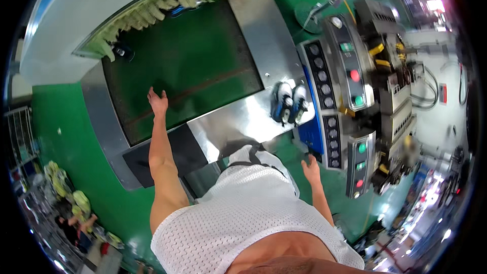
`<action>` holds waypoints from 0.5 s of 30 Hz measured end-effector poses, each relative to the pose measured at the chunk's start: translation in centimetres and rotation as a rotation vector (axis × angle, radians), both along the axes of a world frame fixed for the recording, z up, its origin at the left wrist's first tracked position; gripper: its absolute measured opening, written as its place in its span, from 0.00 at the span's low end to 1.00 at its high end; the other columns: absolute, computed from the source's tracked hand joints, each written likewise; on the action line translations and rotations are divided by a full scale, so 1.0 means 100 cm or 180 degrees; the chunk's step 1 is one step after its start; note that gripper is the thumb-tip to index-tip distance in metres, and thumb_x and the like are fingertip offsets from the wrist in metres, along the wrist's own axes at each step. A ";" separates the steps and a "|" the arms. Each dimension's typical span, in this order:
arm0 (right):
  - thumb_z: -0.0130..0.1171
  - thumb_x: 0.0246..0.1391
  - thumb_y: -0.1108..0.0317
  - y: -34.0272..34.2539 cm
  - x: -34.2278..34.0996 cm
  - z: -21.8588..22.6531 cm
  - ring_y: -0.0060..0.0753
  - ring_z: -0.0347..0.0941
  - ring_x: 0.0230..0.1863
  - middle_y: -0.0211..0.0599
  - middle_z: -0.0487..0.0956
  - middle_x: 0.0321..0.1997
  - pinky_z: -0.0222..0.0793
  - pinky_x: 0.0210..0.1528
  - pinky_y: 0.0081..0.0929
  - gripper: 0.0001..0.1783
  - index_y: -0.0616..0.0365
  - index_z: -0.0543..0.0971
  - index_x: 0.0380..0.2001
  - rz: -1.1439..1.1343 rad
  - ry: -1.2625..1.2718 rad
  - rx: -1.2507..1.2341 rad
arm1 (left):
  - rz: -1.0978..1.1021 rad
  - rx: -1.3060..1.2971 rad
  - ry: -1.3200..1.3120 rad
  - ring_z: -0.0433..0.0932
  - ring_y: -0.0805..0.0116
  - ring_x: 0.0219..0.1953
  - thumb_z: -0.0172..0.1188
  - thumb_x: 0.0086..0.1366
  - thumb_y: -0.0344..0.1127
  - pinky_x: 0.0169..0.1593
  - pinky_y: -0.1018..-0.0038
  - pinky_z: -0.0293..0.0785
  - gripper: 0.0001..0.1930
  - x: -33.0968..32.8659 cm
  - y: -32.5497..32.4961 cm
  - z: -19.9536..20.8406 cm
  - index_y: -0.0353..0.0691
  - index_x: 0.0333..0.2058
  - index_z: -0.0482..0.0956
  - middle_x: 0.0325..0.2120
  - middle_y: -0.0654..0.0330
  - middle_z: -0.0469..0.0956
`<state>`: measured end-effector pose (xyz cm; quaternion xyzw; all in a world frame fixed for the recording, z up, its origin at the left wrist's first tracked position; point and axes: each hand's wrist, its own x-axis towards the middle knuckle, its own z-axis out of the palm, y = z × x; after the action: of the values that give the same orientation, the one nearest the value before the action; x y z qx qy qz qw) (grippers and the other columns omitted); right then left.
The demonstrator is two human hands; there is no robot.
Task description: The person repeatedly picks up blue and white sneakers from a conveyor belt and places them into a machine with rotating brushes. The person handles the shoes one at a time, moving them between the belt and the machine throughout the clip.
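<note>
I see left hand (158,103) spread above green belt (193,56), right hand (312,170) loosely parted, 0 held; shoes (289,104) already on metal ledge (228,124).

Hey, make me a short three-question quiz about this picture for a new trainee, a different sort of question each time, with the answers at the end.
1. Multiple choice: what are the shoes standing on?
a) the green floor
b) the shiny metal ledge
c) the black panel

2. True or false: the left hand is over the dark green belt, with nothing in its grasp.

3. Count: how many red buttons show on the control boxes at the right?

Key: 1. b; 2. True; 3. Two.
</note>
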<state>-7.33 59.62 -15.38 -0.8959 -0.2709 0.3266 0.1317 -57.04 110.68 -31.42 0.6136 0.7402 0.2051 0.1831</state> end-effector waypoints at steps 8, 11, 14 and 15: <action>0.63 0.53 0.62 -0.006 0.023 0.010 0.35 0.76 0.49 0.46 0.80 0.47 0.71 0.50 0.30 0.28 0.68 0.72 0.53 0.0117 0.0245 -0.0881 | -0.0196 0.0779 0.0168 0.63 0.39 0.60 0.60 0.61 0.31 0.60 0.50 0.61 0.29 -0.127 0.194 0.032 0.36 0.60 0.63 0.58 0.41 0.64; 0.62 0.54 0.64 0.023 0.015 0.032 0.27 0.75 0.42 0.40 0.80 0.43 0.71 0.44 0.25 0.26 0.69 0.72 0.52 -0.0251 0.0364 -0.1075 | -0.0089 0.0076 0.0664 0.60 0.39 0.63 0.51 0.69 0.45 0.60 0.49 0.63 0.28 -0.176 0.259 0.022 0.39 0.63 0.61 0.64 0.42 0.58; 0.61 0.55 0.65 0.057 0.017 0.045 0.22 0.73 0.37 0.35 0.79 0.41 0.69 0.39 0.22 0.24 0.69 0.72 0.52 -0.0280 0.0411 -0.1341 | 0.0073 0.0167 0.0349 0.55 0.38 0.65 0.46 0.72 0.48 0.59 0.49 0.66 0.27 -0.208 0.272 -0.035 0.39 0.63 0.60 0.63 0.42 0.57; 0.61 0.56 0.65 0.054 0.017 0.044 0.21 0.72 0.36 0.34 0.79 0.40 0.69 0.37 0.21 0.24 0.68 0.72 0.52 -0.0284 0.0422 -0.1342 | -0.0014 0.0208 0.0307 0.56 0.38 0.64 0.49 0.71 0.48 0.55 0.51 0.69 0.26 -0.204 0.268 -0.037 0.38 0.61 0.61 0.62 0.43 0.58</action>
<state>-5.59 65.04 -10.93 -0.8913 -0.1475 0.4280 -0.0266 -77.46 137.52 -35.15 0.6300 0.7398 0.1990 0.1275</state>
